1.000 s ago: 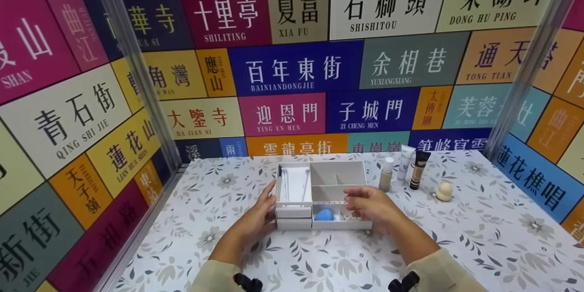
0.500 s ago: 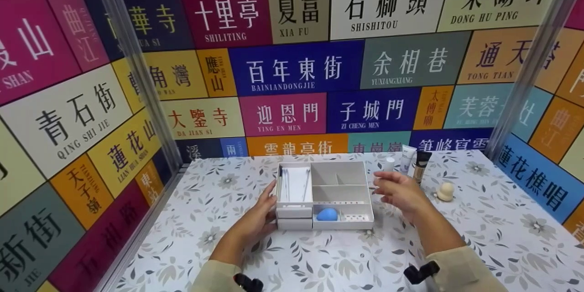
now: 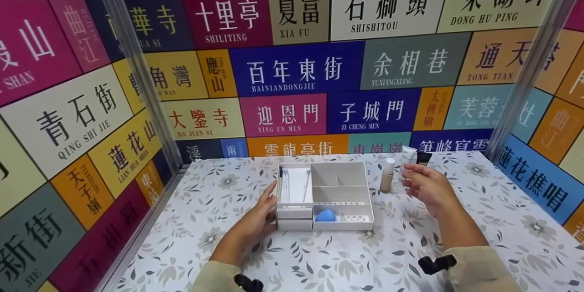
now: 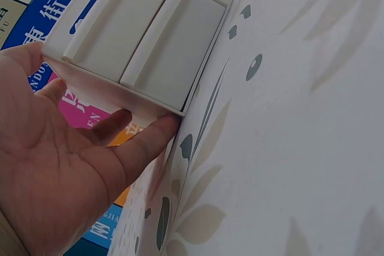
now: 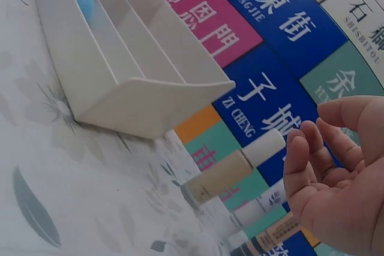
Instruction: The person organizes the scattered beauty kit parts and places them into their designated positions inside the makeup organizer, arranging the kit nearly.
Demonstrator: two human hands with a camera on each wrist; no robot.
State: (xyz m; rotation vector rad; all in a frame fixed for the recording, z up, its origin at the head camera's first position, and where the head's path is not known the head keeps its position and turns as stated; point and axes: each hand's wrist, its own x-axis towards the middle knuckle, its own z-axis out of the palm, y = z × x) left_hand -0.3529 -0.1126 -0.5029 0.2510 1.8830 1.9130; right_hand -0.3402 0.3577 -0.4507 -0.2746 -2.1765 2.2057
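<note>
Colour crowds in around me: back wall [image 3: 328,70], left wall [image 3: 68,114] and right wall [image 3: 554,123] are all magenta, blue, yellow and grey-green blocks [image 3: 296,50], lettered in Chinese and Latin capitals. Shiny posts [image 3: 132,54] mark the corners. The table [image 3: 191,219], softly lit, is white with grey and beige leaves.

Smooth plastic organizer [image 3: 342,226], glossy blue sponge [image 3: 325,215]
</note>
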